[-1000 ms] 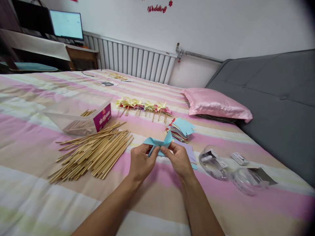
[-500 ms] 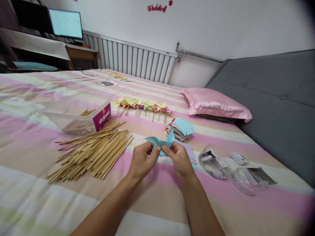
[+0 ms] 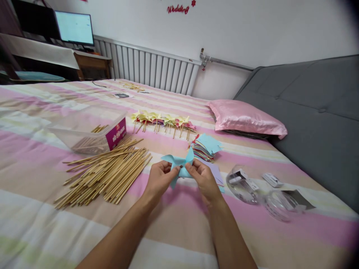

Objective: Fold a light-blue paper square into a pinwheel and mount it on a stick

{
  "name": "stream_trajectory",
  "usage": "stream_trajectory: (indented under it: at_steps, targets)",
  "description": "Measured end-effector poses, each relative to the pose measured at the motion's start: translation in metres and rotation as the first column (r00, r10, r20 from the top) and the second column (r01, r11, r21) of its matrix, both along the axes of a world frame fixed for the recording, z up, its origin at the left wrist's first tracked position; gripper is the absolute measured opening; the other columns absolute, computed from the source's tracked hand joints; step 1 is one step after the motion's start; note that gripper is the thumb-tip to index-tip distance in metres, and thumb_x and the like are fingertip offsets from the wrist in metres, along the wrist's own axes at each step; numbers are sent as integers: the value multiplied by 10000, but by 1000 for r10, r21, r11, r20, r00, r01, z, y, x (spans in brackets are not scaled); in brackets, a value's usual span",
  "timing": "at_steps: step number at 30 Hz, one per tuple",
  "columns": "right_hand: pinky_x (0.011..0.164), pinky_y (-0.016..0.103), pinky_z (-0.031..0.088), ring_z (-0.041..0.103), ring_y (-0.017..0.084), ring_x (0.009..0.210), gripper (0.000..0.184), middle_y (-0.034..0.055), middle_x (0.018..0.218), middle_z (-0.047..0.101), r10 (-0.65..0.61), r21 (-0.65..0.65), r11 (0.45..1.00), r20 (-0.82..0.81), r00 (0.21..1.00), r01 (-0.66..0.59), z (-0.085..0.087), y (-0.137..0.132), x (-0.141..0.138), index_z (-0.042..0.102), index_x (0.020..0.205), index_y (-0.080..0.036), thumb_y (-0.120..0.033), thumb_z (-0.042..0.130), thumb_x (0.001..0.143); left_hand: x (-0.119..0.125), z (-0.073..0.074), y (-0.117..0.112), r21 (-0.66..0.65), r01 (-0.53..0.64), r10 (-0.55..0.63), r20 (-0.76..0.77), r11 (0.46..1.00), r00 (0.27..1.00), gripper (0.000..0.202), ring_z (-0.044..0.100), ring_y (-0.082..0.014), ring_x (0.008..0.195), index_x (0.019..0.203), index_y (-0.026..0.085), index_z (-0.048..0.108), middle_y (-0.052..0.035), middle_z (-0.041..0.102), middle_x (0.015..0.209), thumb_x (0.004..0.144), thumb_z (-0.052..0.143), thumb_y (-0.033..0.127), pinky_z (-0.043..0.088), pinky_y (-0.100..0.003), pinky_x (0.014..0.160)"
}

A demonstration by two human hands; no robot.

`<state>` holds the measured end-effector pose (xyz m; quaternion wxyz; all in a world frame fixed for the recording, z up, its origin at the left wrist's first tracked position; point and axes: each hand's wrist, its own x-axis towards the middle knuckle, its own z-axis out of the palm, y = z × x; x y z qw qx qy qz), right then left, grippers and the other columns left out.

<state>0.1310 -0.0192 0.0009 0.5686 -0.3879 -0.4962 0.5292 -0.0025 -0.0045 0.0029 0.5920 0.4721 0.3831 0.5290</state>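
Pinching the pinwheel (image 3: 183, 172), the left hand (image 3: 158, 177) and right hand (image 3: 203, 177) grip opposite sides of its middle in the head view, thumbs near the dark pin (image 3: 181, 166). It is above the bed (image 3: 174, 231), between sticks (image 3: 112, 175) and lilac paper (image 3: 215, 171), well in from the headboard (image 3: 308, 97) edge. It looks light, bendy, easily creased; the flat centre seems the safest hold, sparing the curled blades (image 3: 190, 155).
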Motion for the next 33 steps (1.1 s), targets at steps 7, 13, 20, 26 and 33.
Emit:
stream_trajectory:
  at_steps: [7, 13, 20, 26, 33]
  targets:
    - [762, 325, 488, 639, 196, 797, 213, 44, 819, 709, -90, -19, 996, 75, 993, 92, -7, 1, 0, 701, 840, -166, -322, 729, 697, -1, -8, 2, 78, 11, 1, -148, 997, 989, 184, 573, -121, 561, 691, 114, 656, -32, 657, 639, 661, 687, 293, 417, -213, 522]
    - [748, 320, 484, 652, 185, 767, 222, 42, 836, 730, -153, -60, 986, 38, 988, 155, -5, 2, 0, 708, 839, -169, -309, 743, 670, -5, -7, 5, 162, 17, 24, -253, 987, 967, 281, 594, -148, 612, 761, 112, 658, -71, 676, 708, 701, 664, 386, 444, -240, 562]
    - [815, 351, 475, 659, 202, 831, 264, 43, 858, 735, -278, -76, 958, -14, 960, 277, -8, 6, 6, 701, 844, -169, -338, 752, 647, -41, 6, 20, 370, -256, 446, -801, 893, 399, 240, 638, -232, 725, 813, 192, 688, -75, 705, 754, 777, 547, 383, 434, -310, 638]
    - [802, 347, 476, 651, 210, 842, 270, 47, 845, 733, -288, -85, 954, 19, 957, 289, -8, 6, 5, 698, 828, -166, -357, 747, 644, -61, 5, 32, 189, -287, 179, -982, 939, -64, 267, 638, -316, 835, 840, 177, 727, -155, 710, 873, 754, 478, 225, 407, -333, 608]
    - [807, 358, 482, 649, 213, 841, 287, 51, 870, 730, -274, -89, 958, 19, 962, 274, -5, 4, 3, 699, 861, -167, -353, 745, 647, -66, -4, 40, 204, -246, 192, -979, 947, -73, 250, 644, -307, 828, 838, 186, 746, -152, 712, 870, 713, 544, 262, 413, -324, 611]
